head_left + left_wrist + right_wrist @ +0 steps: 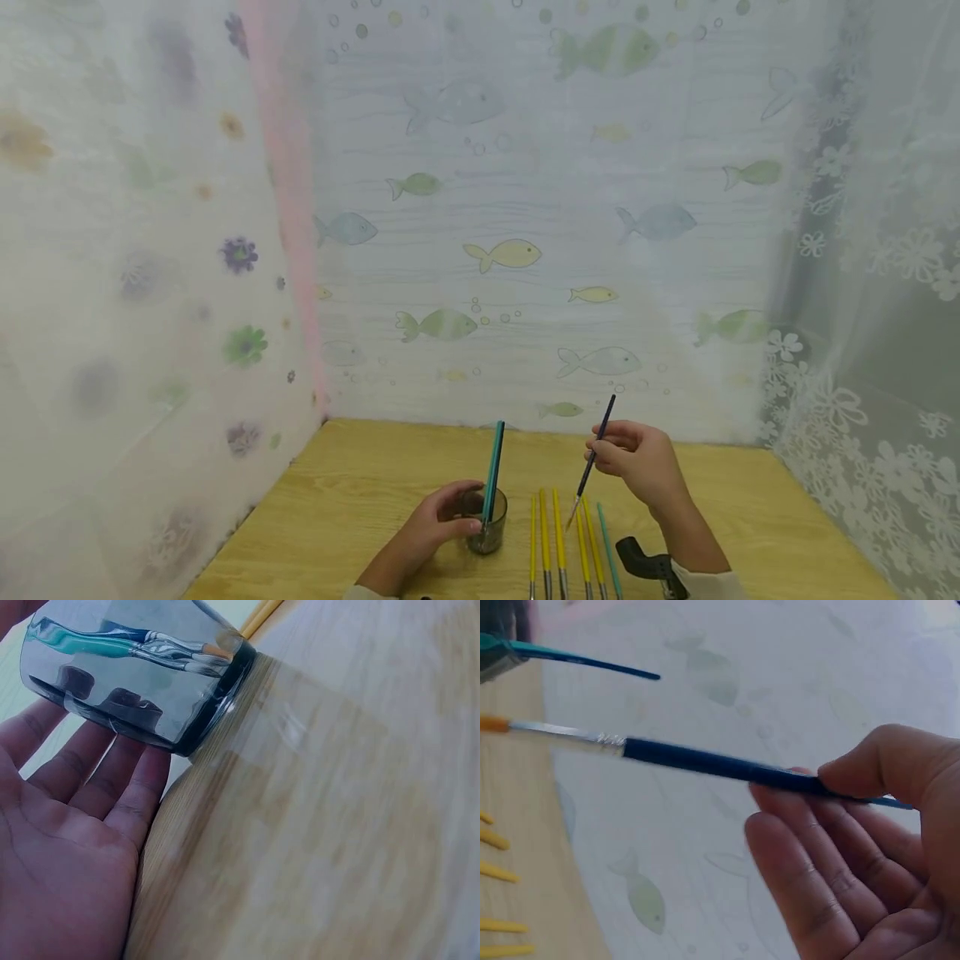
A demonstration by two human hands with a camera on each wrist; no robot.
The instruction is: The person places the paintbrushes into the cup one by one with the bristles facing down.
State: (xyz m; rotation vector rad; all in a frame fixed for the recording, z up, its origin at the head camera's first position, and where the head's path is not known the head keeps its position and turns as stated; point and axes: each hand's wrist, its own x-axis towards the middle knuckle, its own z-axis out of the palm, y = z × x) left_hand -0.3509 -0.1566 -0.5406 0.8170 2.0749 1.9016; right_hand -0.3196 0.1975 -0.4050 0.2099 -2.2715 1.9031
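My left hand point(429, 527) grips a small smoky-grey glass point(491, 540) standing on the table, thumb and fingers around its side. Inside lean a teal paintbrush point(492, 467) and a dark blue one point(499, 468), bristles down; the left wrist view shows their pale and orange tips point(217, 652) through the glass. To the right, my right hand point(643, 467) pinches another dark blue paintbrush point(694, 761) by its handle between thumb and fingers. This brush tilts in the air, its orange bristles point(493, 724) pointing down over the yellow brushes.
Several yellow-handled paintbrushes point(557, 533) lie in a row on the wooden table point(390, 467), right of the glass. A teal paintbrush point(609, 550) lies at the row's right end. A black wrist mount point(637, 560) sits by my right wrist. Printed curtains point(510, 208) enclose the table.
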